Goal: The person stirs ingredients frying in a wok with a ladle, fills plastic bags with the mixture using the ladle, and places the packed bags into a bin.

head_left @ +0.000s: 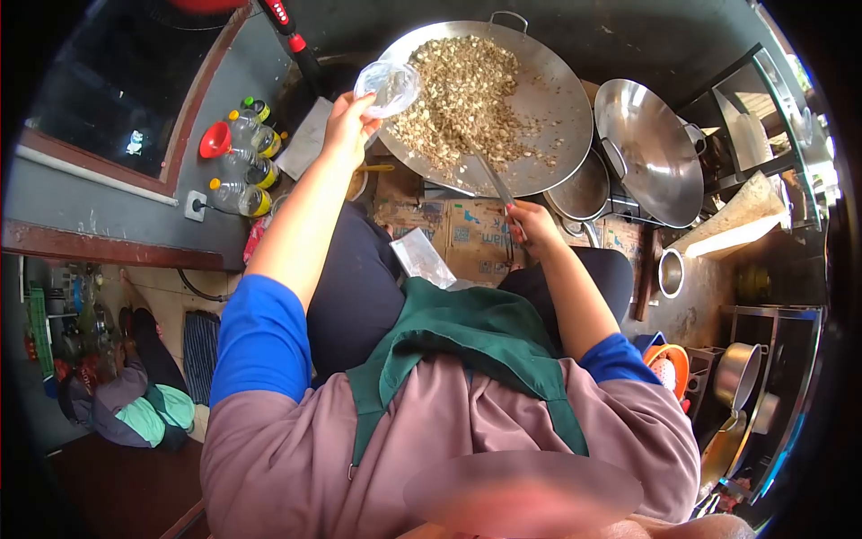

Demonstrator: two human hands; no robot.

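Observation:
A wide metal wok [561, 99] holds a heap of chopped, brownish-beige food pieces [467, 94], mostly on its left side. My right hand [536, 226] is closed round the handle of a metal spatula [492, 175], whose far end reaches into the food. At the wok's left rim, my left hand [347, 130] grips a small clear plastic container [389, 88] by its edge. The container is tilted over the rim, and I cannot make out what is inside it.
A second, bare wok [651, 148] stands right, beside a smaller pan [579, 190]. Bottles [260, 139] and a red funnel [215, 141] line the left wall. Flattened cardboard [476, 235] lies below the wok. Another person [135, 395] crouches at far left. Pots [738, 377] sit on a right-hand rack.

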